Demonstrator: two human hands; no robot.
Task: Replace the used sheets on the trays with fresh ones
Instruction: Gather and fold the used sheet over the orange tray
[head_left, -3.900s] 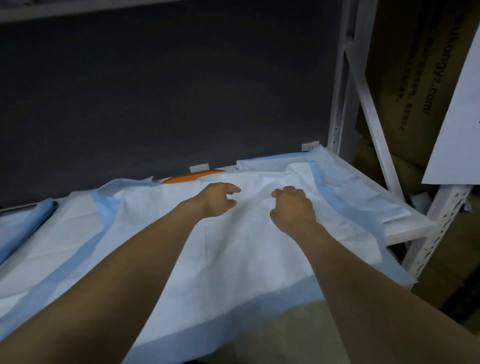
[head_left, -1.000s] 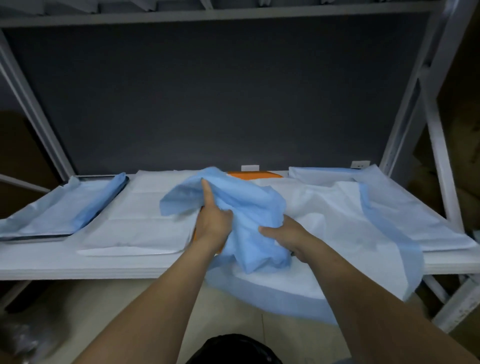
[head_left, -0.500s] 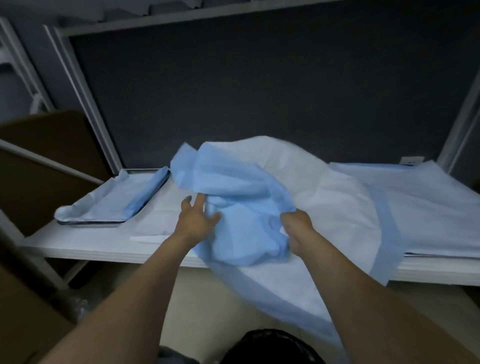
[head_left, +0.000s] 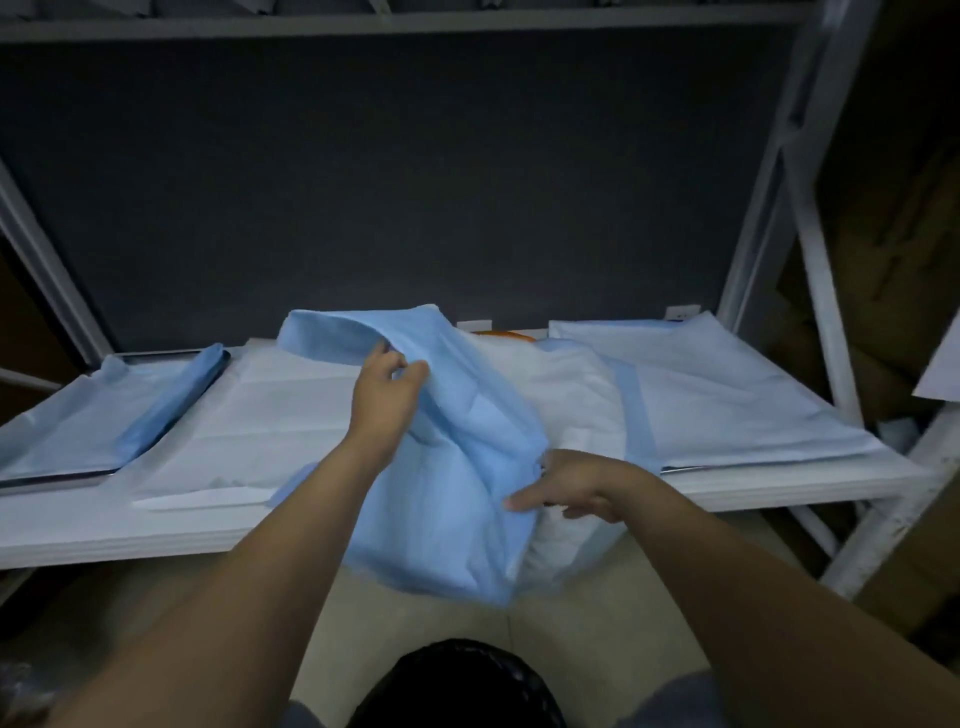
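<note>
bundle has dropped from the billow of half a second ago: used sheet (head_left: 457, 493) now slumps crumpled, blue side out, white side showing on its right, draped over the shelf board (head_left: 104, 535) front edge mid-span and hanging below it. left hand (head_left: 384, 400) has come up to the top fold and pinches it between thumb and fingers. right hand (head_left: 571, 486) sits at the bundle's lower right, index finger straight along the blue; other fingers blurred, can't tell if they clamp the fabric. orange tray (head_left: 506, 335) just peeks out behind the bundle by the dark back panel (head_left: 415, 182). flat white sheet (head_left: 270, 415) lies on the board left of the bundle, touching it; beyond that the left tray sheet (head_left: 104, 415), blue fold along its right edge. right tray sheet (head_left: 727, 395) lies flat, its blue band just beside the white crumple. open floor below the front edge; black object (head_left: 457, 680) bottom centre between the forearms. rack upright (head_left: 821, 260) closes the right side.
</note>
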